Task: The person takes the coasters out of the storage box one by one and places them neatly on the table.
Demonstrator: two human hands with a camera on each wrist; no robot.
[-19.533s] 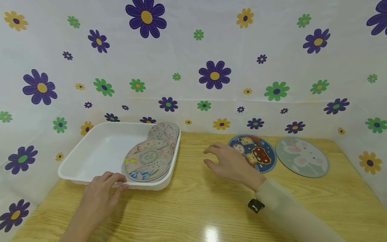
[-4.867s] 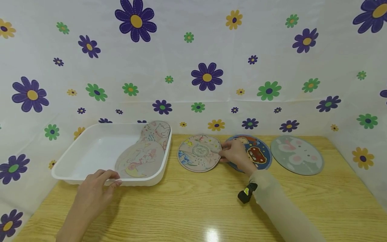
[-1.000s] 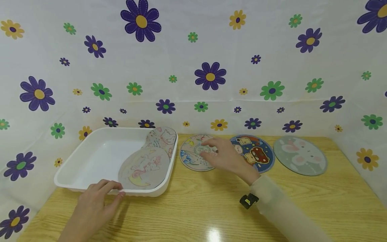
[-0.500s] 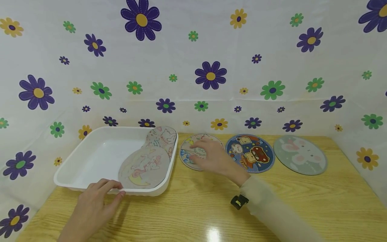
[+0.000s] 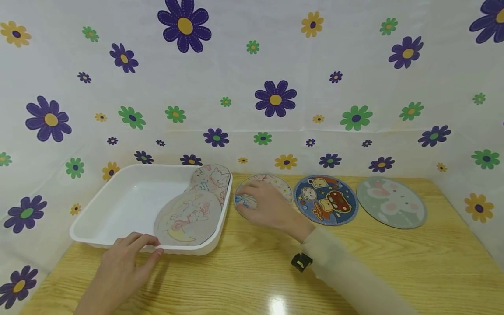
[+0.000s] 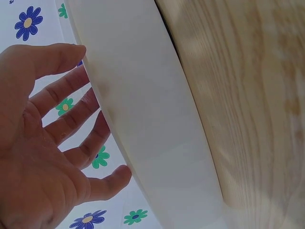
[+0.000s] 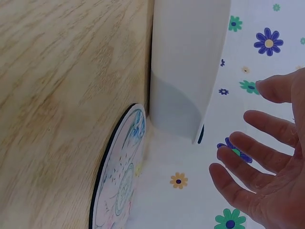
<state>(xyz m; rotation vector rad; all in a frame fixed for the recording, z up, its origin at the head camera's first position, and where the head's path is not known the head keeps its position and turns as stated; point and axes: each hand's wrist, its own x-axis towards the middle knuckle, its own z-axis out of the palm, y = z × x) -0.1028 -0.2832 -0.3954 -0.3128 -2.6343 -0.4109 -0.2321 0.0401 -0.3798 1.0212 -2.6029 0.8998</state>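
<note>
My left hand [image 5: 125, 262] holds the near rim of a white plastic tray [image 5: 98, 199], fingers over the edge and thumb outside; the left wrist view shows the fingertips at the rim [image 6: 114, 138]. Inside the tray's right side lie a round mat with a pink unicorn and moon [image 5: 189, 218] and another pink drawn mat [image 5: 214, 177] propped behind it. Above a round floral mat [image 5: 281, 188] on the table hovers my right hand [image 5: 267, 205], its fingers spread and holding nothing in the right wrist view. It partly hides that mat from the head camera.
A dark blue bear mat [image 5: 327, 199] and a grey-green rabbit mat [image 5: 391, 203] continue the row to the right on the wooden table [image 5: 244, 280]. Behind stands a white cloth [image 5: 236, 70] printed with flowers.
Since the oldest frame, the floral mat has gone from the tray to the table, left of the bear mat. Over the last second my right hand has moved left above it, toward the tray.
</note>
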